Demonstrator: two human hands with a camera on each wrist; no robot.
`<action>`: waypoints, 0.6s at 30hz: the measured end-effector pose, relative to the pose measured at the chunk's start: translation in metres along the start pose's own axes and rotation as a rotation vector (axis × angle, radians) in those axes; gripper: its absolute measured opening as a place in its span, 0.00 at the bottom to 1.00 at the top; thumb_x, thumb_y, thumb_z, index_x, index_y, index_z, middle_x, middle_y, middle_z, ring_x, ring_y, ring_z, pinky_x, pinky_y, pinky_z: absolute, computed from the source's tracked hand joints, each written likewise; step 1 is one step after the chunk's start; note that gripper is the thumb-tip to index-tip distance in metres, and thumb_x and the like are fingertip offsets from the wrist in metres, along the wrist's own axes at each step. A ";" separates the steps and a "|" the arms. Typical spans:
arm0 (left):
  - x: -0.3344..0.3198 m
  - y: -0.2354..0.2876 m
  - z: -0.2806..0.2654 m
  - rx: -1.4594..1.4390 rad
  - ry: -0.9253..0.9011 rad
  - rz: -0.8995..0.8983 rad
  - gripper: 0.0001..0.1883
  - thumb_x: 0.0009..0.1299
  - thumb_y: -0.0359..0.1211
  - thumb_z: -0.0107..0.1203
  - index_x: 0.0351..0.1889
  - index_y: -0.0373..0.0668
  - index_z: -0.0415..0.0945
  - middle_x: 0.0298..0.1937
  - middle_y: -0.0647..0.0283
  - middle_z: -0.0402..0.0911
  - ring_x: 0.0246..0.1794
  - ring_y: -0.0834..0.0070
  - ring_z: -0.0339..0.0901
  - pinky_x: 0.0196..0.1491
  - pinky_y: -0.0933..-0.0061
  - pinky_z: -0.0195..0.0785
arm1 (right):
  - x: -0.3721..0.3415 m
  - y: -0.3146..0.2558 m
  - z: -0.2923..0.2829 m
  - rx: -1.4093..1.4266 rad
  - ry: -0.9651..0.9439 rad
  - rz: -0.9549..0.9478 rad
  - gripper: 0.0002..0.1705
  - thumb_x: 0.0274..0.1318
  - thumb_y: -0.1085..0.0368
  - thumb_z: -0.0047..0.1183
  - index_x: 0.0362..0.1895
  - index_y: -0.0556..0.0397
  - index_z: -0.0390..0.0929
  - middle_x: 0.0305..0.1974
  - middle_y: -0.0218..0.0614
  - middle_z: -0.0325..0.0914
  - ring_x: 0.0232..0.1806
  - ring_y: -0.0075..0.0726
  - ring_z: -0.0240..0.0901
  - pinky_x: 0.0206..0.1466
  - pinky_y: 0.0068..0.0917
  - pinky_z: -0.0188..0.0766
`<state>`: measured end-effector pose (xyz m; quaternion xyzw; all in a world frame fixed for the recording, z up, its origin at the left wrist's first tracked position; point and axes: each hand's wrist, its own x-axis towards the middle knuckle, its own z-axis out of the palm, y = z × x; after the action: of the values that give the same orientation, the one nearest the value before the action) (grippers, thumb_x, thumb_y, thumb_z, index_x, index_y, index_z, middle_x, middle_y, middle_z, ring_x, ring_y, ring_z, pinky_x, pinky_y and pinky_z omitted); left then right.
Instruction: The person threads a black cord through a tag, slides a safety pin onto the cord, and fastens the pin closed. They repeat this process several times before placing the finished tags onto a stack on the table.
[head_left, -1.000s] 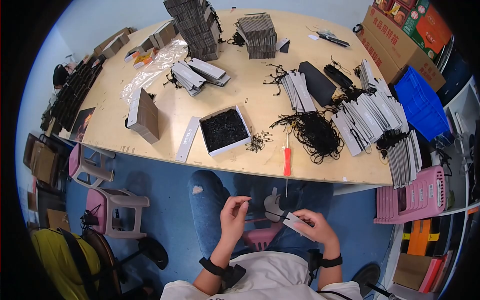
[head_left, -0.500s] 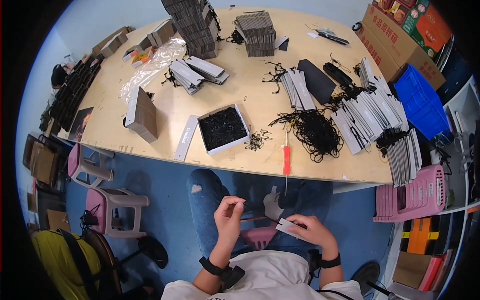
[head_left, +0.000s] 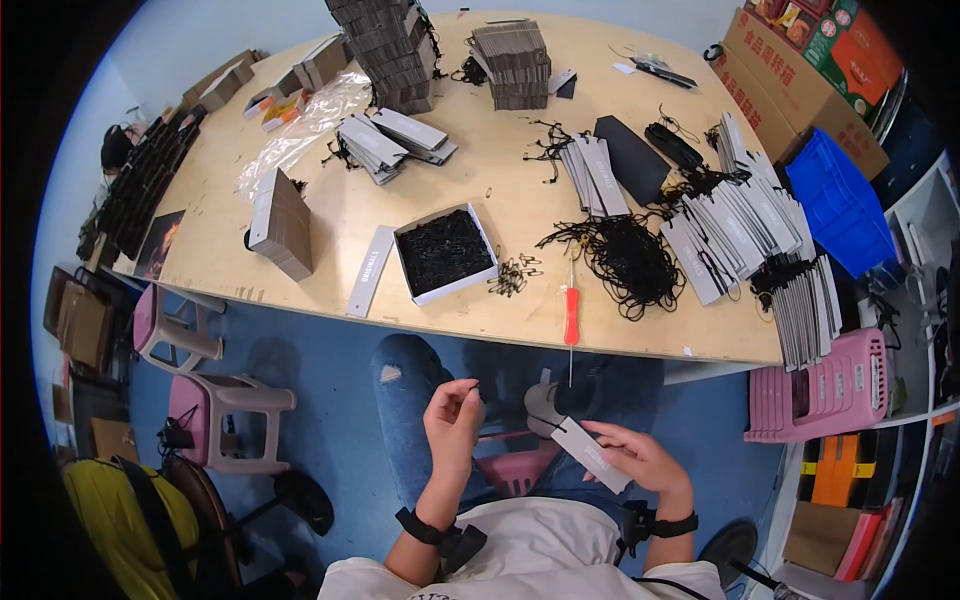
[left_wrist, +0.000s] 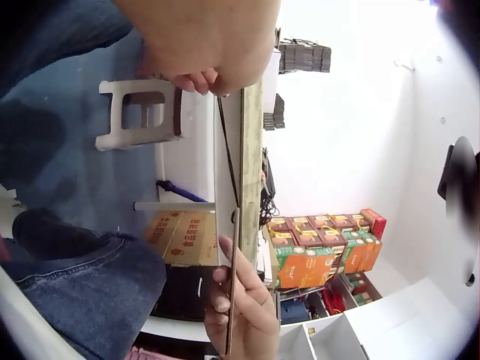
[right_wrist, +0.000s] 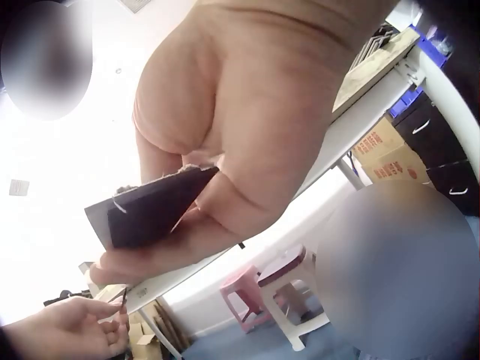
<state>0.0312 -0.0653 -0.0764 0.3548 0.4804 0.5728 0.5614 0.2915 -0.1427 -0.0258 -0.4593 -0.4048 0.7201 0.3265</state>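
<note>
My left hand (head_left: 452,425), low before the table, pinches the end of a thin black cord between thumb and fingertips. In the left wrist view the cord (left_wrist: 228,154) stretches from that hand (left_wrist: 206,49) to a hole end of a grey tag, seen edge-on (left_wrist: 232,300). The printed grey tag (head_left: 592,454) is gripped at its lower right by my right hand (head_left: 645,462), thumb on its face. From the right wrist, the tag's dark side (right_wrist: 150,214) shows between the fingers of the right hand (right_wrist: 232,135), with the left hand (right_wrist: 71,330) beyond.
On the table (head_left: 440,190) are a white box of black pins (head_left: 447,252), loose pins, a red-handled tool (head_left: 571,317) overhanging the front edge, a black cord heap (head_left: 635,270) and several tag stacks. A pink stool (head_left: 515,470) is below.
The right hand has shifted slightly right, and the tag has turned to show more of its printed face. The left hand has moved slightly up and left, still pinching.
</note>
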 end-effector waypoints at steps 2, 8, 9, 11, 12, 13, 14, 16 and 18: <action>0.000 -0.003 -0.004 -0.017 0.006 -0.027 0.05 0.70 0.25 0.56 0.43 0.40 0.78 0.36 0.73 0.77 0.38 0.87 0.72 0.43 0.83 0.63 | -0.001 0.000 -0.003 -0.021 -0.018 0.014 0.28 0.65 0.72 0.46 0.69 0.56 0.62 0.41 0.37 0.79 0.41 0.29 0.78 0.45 0.22 0.72; 0.002 -0.007 -0.012 0.000 0.018 -0.045 0.05 0.69 0.25 0.57 0.42 0.41 0.78 0.36 0.73 0.77 0.38 0.86 0.72 0.43 0.83 0.64 | -0.005 -0.012 -0.007 -0.126 0.016 0.093 0.23 0.60 0.71 0.54 0.60 0.58 0.72 0.32 0.29 0.79 0.34 0.18 0.74 0.35 0.13 0.67; 0.002 -0.008 -0.013 -0.003 0.019 -0.045 0.05 0.69 0.25 0.57 0.42 0.41 0.78 0.36 0.73 0.77 0.38 0.86 0.72 0.43 0.83 0.64 | -0.005 -0.012 -0.008 -0.181 0.040 0.066 0.23 0.58 0.72 0.57 0.59 0.58 0.73 0.32 0.26 0.78 0.31 0.14 0.70 0.33 0.11 0.63; 0.004 -0.011 -0.016 0.015 0.015 -0.041 0.07 0.69 0.26 0.56 0.44 0.41 0.77 0.38 0.72 0.77 0.38 0.86 0.72 0.43 0.83 0.64 | -0.007 -0.019 -0.007 -0.172 0.026 0.063 0.25 0.56 0.72 0.59 0.59 0.57 0.74 0.31 0.25 0.77 0.30 0.14 0.67 0.32 0.12 0.61; 0.003 -0.008 -0.012 0.012 0.016 -0.040 0.07 0.69 0.26 0.56 0.44 0.41 0.77 0.38 0.72 0.77 0.38 0.86 0.72 0.43 0.83 0.64 | -0.008 -0.024 -0.007 -0.160 0.012 0.060 0.26 0.54 0.73 0.61 0.59 0.57 0.74 0.30 0.23 0.77 0.29 0.13 0.64 0.31 0.12 0.59; 0.002 -0.002 -0.006 -0.016 0.049 -0.038 0.07 0.70 0.27 0.56 0.45 0.40 0.76 0.38 0.72 0.77 0.39 0.86 0.72 0.43 0.83 0.64 | -0.010 -0.028 -0.007 -0.163 0.013 0.062 0.26 0.54 0.73 0.61 0.59 0.57 0.74 0.30 0.23 0.77 0.29 0.13 0.64 0.31 0.12 0.59; 0.001 0.001 -0.002 -0.044 0.083 -0.037 0.07 0.71 0.28 0.56 0.46 0.40 0.75 0.39 0.71 0.77 0.39 0.86 0.72 0.42 0.83 0.64 | -0.012 -0.033 -0.008 -0.177 0.001 0.030 0.25 0.55 0.72 0.61 0.59 0.57 0.74 0.32 0.25 0.78 0.30 0.13 0.66 0.32 0.13 0.62; -0.004 -0.009 -0.004 -0.020 0.025 -0.056 0.08 0.71 0.29 0.56 0.46 0.40 0.74 0.39 0.71 0.76 0.40 0.85 0.72 0.43 0.83 0.64 | -0.014 -0.035 -0.006 -0.194 -0.010 0.002 0.24 0.56 0.71 0.61 0.58 0.57 0.74 0.34 0.27 0.79 0.31 0.14 0.68 0.34 0.15 0.64; -0.015 -0.013 -0.001 0.092 -0.128 -0.068 0.06 0.71 0.30 0.56 0.43 0.40 0.74 0.38 0.70 0.76 0.40 0.85 0.72 0.45 0.81 0.66 | -0.015 -0.033 0.000 -0.073 0.099 -0.135 0.18 0.55 0.72 0.61 0.50 0.60 0.75 0.34 0.31 0.79 0.32 0.17 0.71 0.36 0.16 0.67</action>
<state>0.0357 -0.0815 -0.0873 0.3996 0.4811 0.5068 0.5933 0.2998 -0.1406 0.0090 -0.4776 -0.4441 0.6577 0.3769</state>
